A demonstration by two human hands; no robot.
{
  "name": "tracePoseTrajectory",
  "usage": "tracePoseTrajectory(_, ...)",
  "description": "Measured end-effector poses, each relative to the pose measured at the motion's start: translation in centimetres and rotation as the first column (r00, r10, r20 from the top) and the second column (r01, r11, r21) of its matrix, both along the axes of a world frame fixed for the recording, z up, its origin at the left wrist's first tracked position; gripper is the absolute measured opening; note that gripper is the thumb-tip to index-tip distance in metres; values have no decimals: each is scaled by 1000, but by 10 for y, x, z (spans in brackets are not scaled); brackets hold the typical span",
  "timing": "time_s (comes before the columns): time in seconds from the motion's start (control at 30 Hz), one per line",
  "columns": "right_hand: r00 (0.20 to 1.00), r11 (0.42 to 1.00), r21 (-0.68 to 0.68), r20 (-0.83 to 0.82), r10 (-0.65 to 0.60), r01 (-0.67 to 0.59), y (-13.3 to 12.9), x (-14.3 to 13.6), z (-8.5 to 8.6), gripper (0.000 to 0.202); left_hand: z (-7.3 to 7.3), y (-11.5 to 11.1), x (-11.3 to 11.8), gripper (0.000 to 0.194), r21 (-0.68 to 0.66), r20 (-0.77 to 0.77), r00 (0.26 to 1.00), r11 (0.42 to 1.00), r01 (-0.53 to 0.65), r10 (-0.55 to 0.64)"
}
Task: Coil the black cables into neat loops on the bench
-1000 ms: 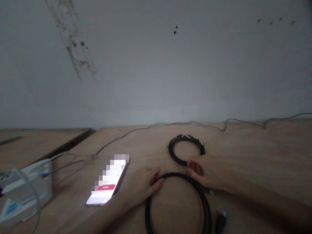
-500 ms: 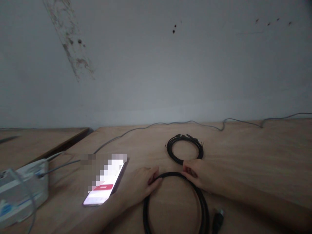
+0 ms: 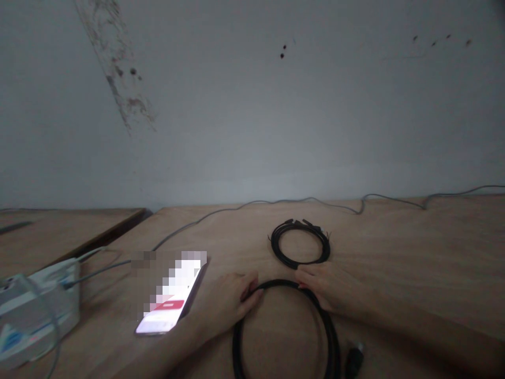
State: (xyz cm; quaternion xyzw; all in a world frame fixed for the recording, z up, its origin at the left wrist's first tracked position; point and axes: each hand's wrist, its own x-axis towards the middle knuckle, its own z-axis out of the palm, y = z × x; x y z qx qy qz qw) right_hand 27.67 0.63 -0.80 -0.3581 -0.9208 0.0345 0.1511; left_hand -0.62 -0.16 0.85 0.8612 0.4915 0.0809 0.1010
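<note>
A large loop of black cable (image 3: 332, 337) lies toward the bottom of the head view, its near side cut off by the frame. On the loop's upper left, my left hand (image 3: 232, 299) pinches the cable between thumb and fingers. My right hand (image 3: 325, 287) grips the same loop at its upper right, fingers curled over it. A dark connector (image 3: 354, 359) with a pale tip rests to the right of the loop. Just beyond my right hand lies a smaller coil of black cable (image 3: 275, 246), tied, with its plug ends at the far side.
A lit phone (image 3: 165, 316), partly blurred out, lies left of my left hand. Farther left stands a white power strip (image 3: 67, 295) with cords plugged in. A thin grey cable (image 3: 221, 209) runs along the back of the wooden table (image 3: 414, 247), near the wall (image 3: 252, 131).
My right hand's fingers have closed down more over the cable loop. My left hand keeps its hold in nearly the same place. The whole view has shifted slightly.
</note>
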Motion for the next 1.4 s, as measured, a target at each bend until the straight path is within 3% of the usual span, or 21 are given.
tracePoseTrajectory(0.27, 967, 967, -30, -24, -254, 253, -8, 2, 10, 27, 0, 1, -2, 30, 16, -37, 999, 999, -28, 28)
tracePoseTrajectory(0.37, 964, 955, -135, -7, -267, 264, -9, 7, 11, 29, 5, -1, 1, 30, -6, -40, 998, 999, -47, 47)
tracePoseTrajectory(0.47, 961, 943, -192, -7, -278, 271, -10, 6, 11, 16, 10, -3, 4, 31, -19, -39, 997, 998, -63, 62)
tracePoseTrajectory(0.8, 895, 881, -160, 56, -442, 445, -14, 1, 19, 12, 0, -3, 0, 40, 23, 1, 999, 998, -54, 54)
tracePoseTrajectory(0.93, 911, 911, -16, -11, -412, 412, 8, -2, 36, 13, 2, -4, 1, 46, 46, 70, 996, 997, -62, 59)
tracePoseTrajectory(1.13, 954, 952, 152, 102, -282, 265, 45, -23, 70, 17, 10, -8, 3, 36, 70, 143, 989, 997, -43, 33)
tracePoseTrajectory(1.3, 960, 952, 152, 54, -275, 264, 8, -43, 66, 22, 2, -3, -1, 19, 108, 34, 996, 990, -89, 86)
tracePoseTrajectory(1.4, 981, 981, 6, -14, -196, 196, -23, -47, 49, 31, -3, 1, -4, 19, 133, 13, 991, 983, -130, 130)
